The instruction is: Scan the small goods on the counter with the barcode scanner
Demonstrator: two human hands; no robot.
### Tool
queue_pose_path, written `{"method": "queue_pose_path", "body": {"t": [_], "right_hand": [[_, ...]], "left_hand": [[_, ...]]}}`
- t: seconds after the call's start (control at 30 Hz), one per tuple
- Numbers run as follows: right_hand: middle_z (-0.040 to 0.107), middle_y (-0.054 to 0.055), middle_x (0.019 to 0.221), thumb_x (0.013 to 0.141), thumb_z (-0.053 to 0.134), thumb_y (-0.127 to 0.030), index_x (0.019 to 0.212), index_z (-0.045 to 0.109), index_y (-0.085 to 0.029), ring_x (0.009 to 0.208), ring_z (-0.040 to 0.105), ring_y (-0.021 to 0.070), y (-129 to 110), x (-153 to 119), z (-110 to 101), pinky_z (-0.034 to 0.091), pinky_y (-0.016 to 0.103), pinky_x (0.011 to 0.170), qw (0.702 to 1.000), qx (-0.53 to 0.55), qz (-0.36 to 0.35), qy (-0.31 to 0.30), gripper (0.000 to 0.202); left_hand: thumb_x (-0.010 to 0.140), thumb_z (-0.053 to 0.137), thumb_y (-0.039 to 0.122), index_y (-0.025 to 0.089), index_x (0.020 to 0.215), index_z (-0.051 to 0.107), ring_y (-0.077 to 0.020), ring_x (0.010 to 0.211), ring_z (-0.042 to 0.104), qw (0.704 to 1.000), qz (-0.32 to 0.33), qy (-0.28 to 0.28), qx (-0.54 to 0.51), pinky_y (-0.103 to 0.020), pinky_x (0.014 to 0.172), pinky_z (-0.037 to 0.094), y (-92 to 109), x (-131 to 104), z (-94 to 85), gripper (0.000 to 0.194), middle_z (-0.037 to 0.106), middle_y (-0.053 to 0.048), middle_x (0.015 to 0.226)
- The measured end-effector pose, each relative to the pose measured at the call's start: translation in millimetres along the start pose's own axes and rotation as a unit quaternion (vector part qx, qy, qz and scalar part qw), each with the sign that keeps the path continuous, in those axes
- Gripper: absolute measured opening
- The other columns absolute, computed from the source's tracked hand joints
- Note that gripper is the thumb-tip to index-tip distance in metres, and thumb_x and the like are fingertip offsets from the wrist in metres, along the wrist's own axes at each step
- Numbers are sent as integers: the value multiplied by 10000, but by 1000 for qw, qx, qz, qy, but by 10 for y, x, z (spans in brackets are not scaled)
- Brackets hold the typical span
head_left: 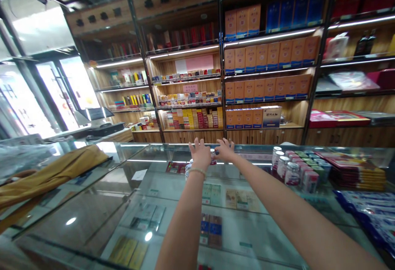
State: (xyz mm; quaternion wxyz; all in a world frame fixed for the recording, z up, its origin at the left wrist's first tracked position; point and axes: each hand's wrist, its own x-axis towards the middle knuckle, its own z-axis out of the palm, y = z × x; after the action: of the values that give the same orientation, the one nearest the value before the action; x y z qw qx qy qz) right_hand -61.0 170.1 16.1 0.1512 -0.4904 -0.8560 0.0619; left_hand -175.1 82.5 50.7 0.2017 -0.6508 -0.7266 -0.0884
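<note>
Both arms reach out over the glass display counter [173, 220], with the hands near its far edge. A small clear jar with a silvery lid and dark red contents [213, 157] stands between them. My right hand [226, 151] has its thumb side at this jar, seemingly gripping it, with the other fingers raised. My left hand [200, 155], with a beaded bracelet at the wrist, is just left of the jar, fingers spread. Behind the left wrist, more small jars [188, 169] show in part. Palms and some fingertips are hidden.
Similar jars [291, 174] and pink, green and blue cans [309, 181] stand on the right. Beside them are stacked red and gold packs [354, 175] and blue-white packets [370, 210]. A mustard cloth [61, 167] lies left. Stocked shelves [191, 105] line the back wall.
</note>
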Motion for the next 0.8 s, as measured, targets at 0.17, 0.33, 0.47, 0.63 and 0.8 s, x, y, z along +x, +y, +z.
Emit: {"method": "queue_pose_path", "body": {"t": [0.17,0.33,0.47,0.63,0.8], "right_hand": [[267,45,1642,784,748,-532,954,762,-293,1529,74,337,82,-207,-118,47,654,1160,999,-6,-37,-4,294],[302,42,1630,790,744,-552,975,767,-302,1521,110,331,145,-531,-182,59,632,1166,998,-6,-54,11,312],[341,51,1613,788,755,-537,965,774,-301,1514,152,344,181,-793,-242,73,638,1163,998,-8,-61,18,296],[363,63,1603,779,762,-532,942,779,-291,1512,167,355,215,-1104,-303,77,654,1156,997,-5,-79,26,292],[385,59,1592,766,772,-518,925,775,-291,1503,196,354,207,-1391,-320,86,664,1151,995,4,-93,45,277]], "left_hand": [[790,672,219,260,925,779,-388,1440,315,999,32,-5,-3,-677,1134,217,48,-42,-164,177,567,-107,1419],[801,623,192,263,876,791,-383,1407,357,997,81,-2,-7,-673,1137,205,169,-166,-360,197,638,-111,1315],[788,636,193,284,889,794,-376,1417,345,993,116,-4,-13,-659,1146,203,269,-332,-498,208,635,-97,1328],[779,662,170,290,838,794,-375,1433,343,990,142,-9,-17,-635,1163,206,333,-621,-632,188,633,-73,1336],[759,694,170,301,856,785,-372,1444,335,989,147,0,-16,-631,1180,183,390,-918,-719,187,596,-60,1389]]}}
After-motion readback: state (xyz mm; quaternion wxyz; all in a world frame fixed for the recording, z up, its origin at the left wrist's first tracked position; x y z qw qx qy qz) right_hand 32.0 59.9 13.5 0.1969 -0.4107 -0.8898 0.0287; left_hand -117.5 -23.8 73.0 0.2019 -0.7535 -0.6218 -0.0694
